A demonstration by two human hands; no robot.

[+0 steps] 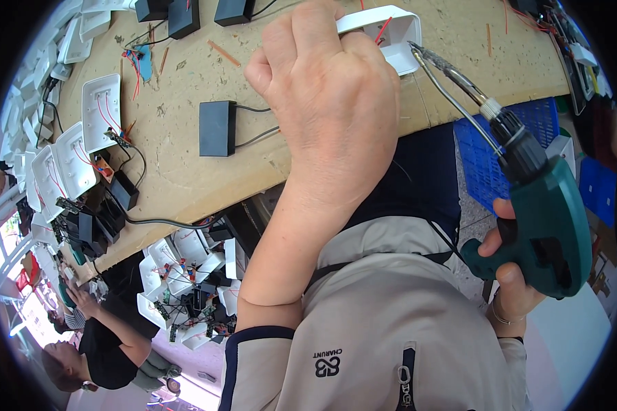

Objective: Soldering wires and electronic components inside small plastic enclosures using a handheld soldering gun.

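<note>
My left hand [329, 89] is closed at the near end of a white plastic case [410, 38], fingers curled and partly hidden behind its back. A red wire [384, 31] stands up inside the case. My right hand [511, 274] grips the handle of a green soldering gun [552, 219]. The gun points up and left, its metal tip [415, 48] at the case's open side; whether they touch I cannot tell. Left of my left hand lies a black box [217, 129], with two dark leads running under that hand.
White cases with red wires [103, 103] line the table's left side, beside a heap of white shells [41, 89]. Below the cardboard-covered tabletop [178, 185] sit more cases with circuit boards [185, 274]. A blue crate [483, 164] stands right; another person [110, 349] works at lower left.
</note>
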